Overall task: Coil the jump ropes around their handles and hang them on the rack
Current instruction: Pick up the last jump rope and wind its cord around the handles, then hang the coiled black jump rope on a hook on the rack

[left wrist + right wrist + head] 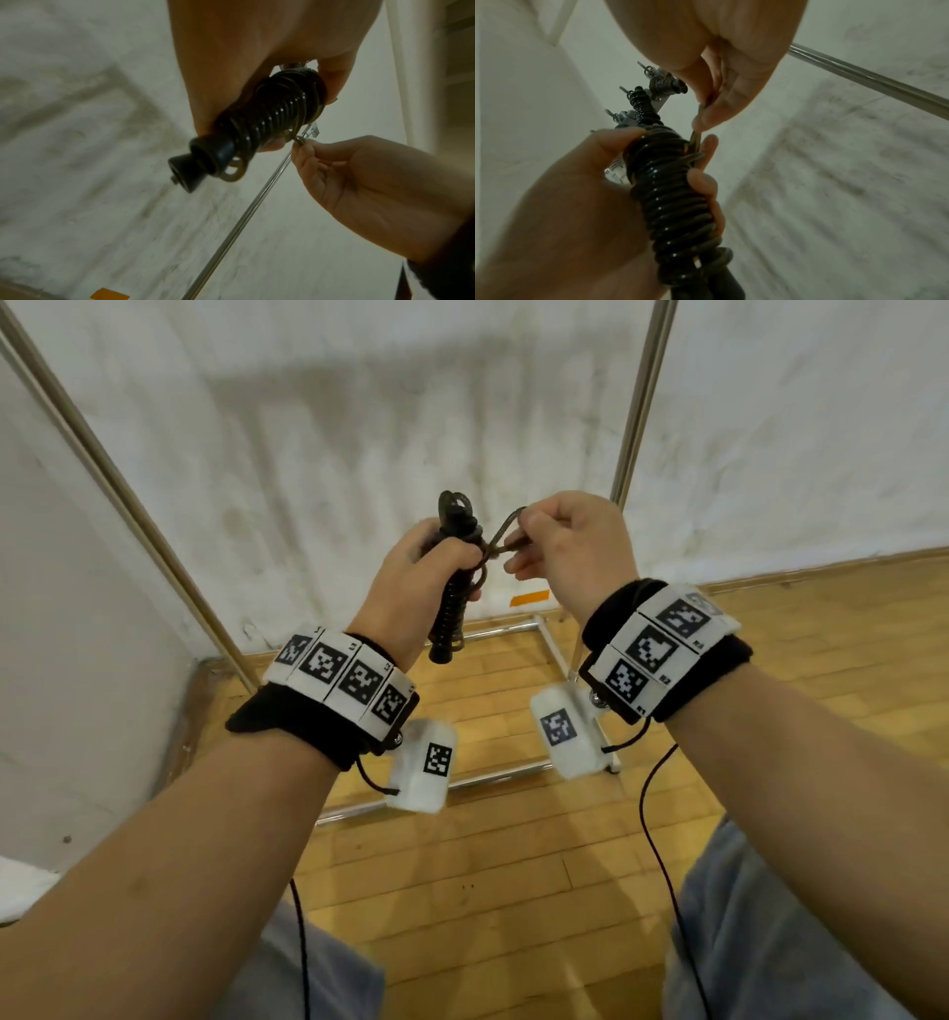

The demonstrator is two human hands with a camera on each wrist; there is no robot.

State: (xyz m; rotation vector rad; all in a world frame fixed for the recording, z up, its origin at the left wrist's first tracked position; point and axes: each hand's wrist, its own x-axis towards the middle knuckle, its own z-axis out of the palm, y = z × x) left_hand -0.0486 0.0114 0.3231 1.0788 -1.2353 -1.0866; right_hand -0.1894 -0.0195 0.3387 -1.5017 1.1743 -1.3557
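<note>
The left hand (421, 577) wraps its fingers round a bundle of black jump rope handles (452, 603), held nearly upright at chest height in front of the person. Glossy black rope (670, 194) is wound round the handles in tight, even turns, giving the bundle a ribbed, spring-like look; a flared, cone-shaped handle end (185, 172) sticks out below the fist. The right hand (565, 552) pinches a short loop of the rope's free end (506, 534) between thumb and forefinger, just beside the top of the bundle — the loop runs back under the last turns near the left thumb.

In the right wrist view, beyond the hands, a metal rack bar (654, 101) carries small hooks, and two other coiled ropes (644, 109) hang there, one black and one with a woven, metallic-looking wrap.

Thin chrome tubes of a rack frame (637, 403) rise on both sides against a scuffed white wall (359, 428). The floor (513, 865) is pale, glossy wood strips — an orange tape mark (530, 598) sits low on the wall
</note>
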